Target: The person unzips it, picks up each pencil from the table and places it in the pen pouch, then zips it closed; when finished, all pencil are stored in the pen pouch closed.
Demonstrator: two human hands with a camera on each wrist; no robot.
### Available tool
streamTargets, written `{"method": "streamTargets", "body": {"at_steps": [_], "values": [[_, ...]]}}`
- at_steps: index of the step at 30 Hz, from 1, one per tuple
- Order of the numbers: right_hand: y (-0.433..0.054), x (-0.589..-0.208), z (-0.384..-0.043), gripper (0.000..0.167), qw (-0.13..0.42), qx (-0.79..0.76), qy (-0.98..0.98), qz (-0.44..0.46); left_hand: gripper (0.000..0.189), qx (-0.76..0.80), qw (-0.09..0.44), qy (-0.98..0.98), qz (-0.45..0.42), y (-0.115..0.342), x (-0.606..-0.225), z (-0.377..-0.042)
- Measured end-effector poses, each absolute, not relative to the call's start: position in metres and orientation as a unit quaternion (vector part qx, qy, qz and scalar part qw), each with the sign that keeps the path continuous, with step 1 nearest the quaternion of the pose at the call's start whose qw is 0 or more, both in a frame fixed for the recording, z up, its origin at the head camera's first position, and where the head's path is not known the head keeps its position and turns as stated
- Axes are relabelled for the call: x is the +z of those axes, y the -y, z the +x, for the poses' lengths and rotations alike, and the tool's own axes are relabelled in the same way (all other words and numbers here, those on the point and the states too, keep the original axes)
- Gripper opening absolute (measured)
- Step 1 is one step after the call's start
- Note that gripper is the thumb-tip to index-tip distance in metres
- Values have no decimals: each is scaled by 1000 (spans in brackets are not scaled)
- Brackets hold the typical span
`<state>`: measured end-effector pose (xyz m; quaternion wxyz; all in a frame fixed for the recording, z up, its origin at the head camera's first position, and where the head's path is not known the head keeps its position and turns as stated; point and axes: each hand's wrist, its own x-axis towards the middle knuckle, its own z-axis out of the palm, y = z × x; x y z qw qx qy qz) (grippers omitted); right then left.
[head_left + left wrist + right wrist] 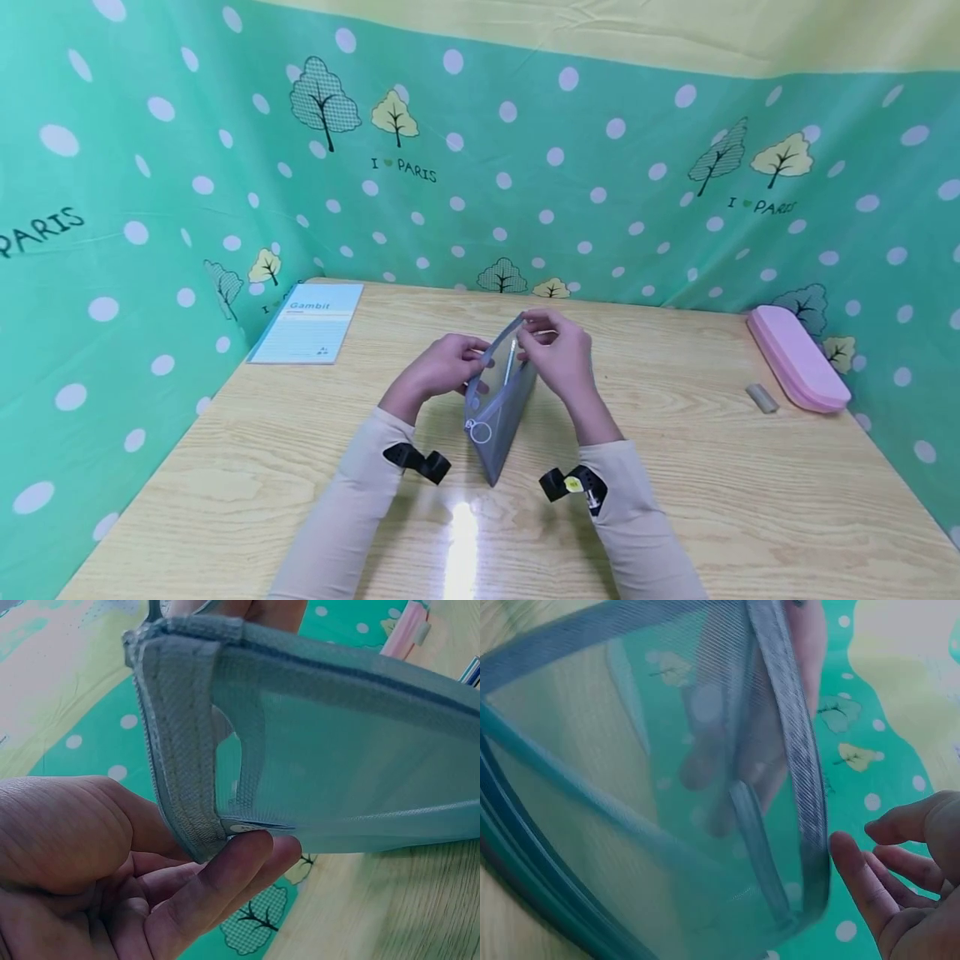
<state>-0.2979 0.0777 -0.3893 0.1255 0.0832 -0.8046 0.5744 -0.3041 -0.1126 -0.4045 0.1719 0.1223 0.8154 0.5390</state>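
A translucent grey-blue mesh zip pouch stands tilted over the table, its zipped mouth spread apart. A ring pull hangs at the mouth's near end. My left hand pinches the pouch's left rim; in the left wrist view, thumb and fingers lie on either side of the zipper edge. My right hand is at the far end of the mouth. In the right wrist view, one fingertip meets the outside of the rim, while the other fingers stand apart from it.
A notebook marked "Gambit" lies at the back left of the wooden table. At the right are a pink pencil case and a small grey block. A green dotted curtain encloses the table's back and sides.
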Motion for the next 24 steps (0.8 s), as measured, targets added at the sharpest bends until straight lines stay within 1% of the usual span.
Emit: {"method": "streamTargets", "body": {"at_steps": [4,8,16,20,24], "values": [[-91,-389,-302,28,119,592,794,68,40,543,169,-814,121,115,-407,-303],[-112,-391,-306,32,87,601,794,43,40,546,169,-812,118,116,-410,-303],[-180,-406,-313,38,41,549,834,10,40,549,168,-810,121,118,-411,-301],[-205,-416,-312,43,5,506,863,9,40,549,167,-810,120,118,-411,-301],[-215,-429,-310,46,-42,480,876,14,40,549,166,-809,129,118,-411,-304]]}}
